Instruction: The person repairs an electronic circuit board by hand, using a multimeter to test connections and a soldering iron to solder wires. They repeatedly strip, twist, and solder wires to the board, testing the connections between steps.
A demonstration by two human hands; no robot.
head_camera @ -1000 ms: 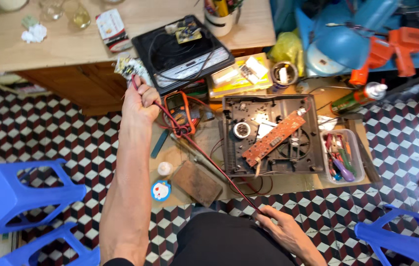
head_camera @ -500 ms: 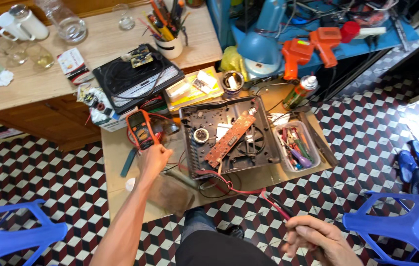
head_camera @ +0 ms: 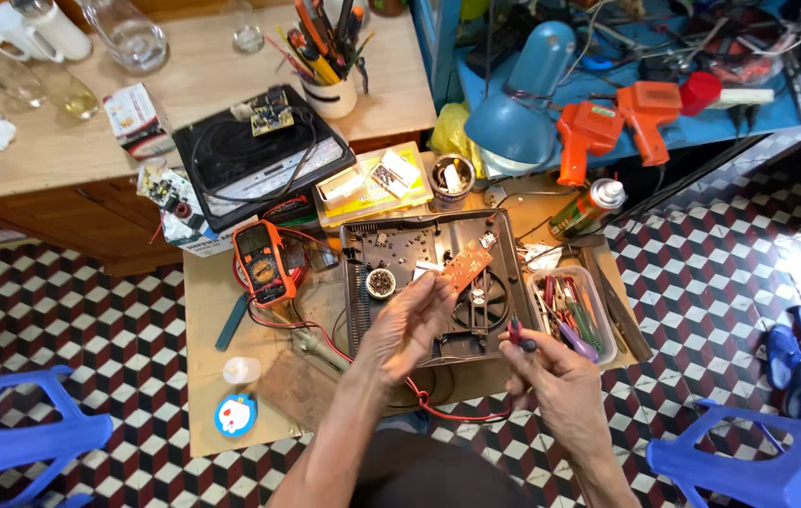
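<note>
A dark open appliance case (head_camera: 363,310) lies on the low wooden board in front of me, with an orange-brown circuit board (head_camera: 469,264) lying slanted inside it. My left hand (head_camera: 407,326) reaches over the case, its fingertips pinched on the near end of the circuit board. My right hand (head_camera: 556,381) hovers at the case's near right corner, gripping a small red-tipped test probe (head_camera: 516,331) that points up. A red lead (head_camera: 438,411) loops along the near edge, between the orange multimeter (head_camera: 264,260) side on the left and my right hand.
A clear tray of hand tools (head_camera: 577,315) sits right of the case, with a spray can (head_camera: 589,205) behind it. Farther back are a black cooktop (head_camera: 259,155), a pen cup (head_camera: 330,87), a blue lamp (head_camera: 525,103) and orange glue guns (head_camera: 609,127). Blue stools (head_camera: 15,442) (head_camera: 768,463) flank me.
My left hand has moved right, from beside the multimeter onto the circuit board. My right hand has risen toward the case with the probe. The view has shifted right.
</note>
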